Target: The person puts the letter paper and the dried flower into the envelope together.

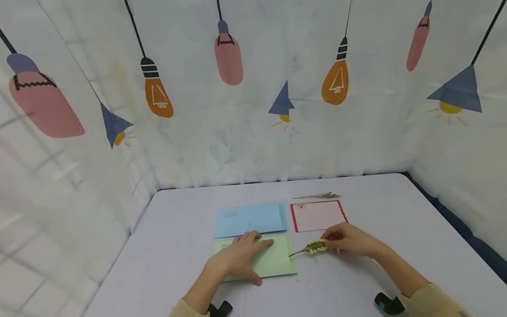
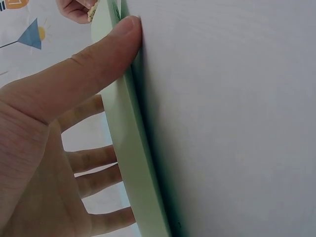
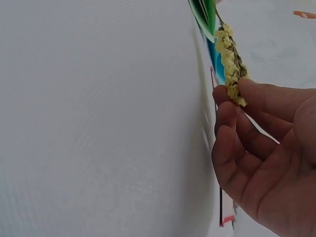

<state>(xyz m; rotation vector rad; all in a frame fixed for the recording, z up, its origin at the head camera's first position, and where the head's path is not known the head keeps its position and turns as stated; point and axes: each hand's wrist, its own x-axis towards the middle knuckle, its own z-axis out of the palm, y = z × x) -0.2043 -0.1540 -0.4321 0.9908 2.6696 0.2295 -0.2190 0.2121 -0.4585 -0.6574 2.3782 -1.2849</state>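
A light green envelope [image 1: 277,259] lies on the table near its front. My left hand [image 1: 243,257] rests on it with fingers spread. In the left wrist view, the left thumb [image 2: 111,54] lies along the envelope's near edge. My right hand [image 1: 350,240] pinches the flower head of a dried yellow flower sprig [image 1: 315,246] between thumb and fingertips. Its stem points left and reaches the open right end of the green envelope. In the right wrist view, the yellow blossoms [image 3: 229,59] stick out past the fingertips. How far the stem goes inside is hidden.
Behind the green envelope lies a blue envelope [image 1: 249,220]. A pink card [image 1: 318,215] with a red border sits to its right, behind the right hand. Another dried sprig [image 1: 318,195] lies beyond the card. The white table [image 1: 178,229] meets a lamp-printed curtain at the back.
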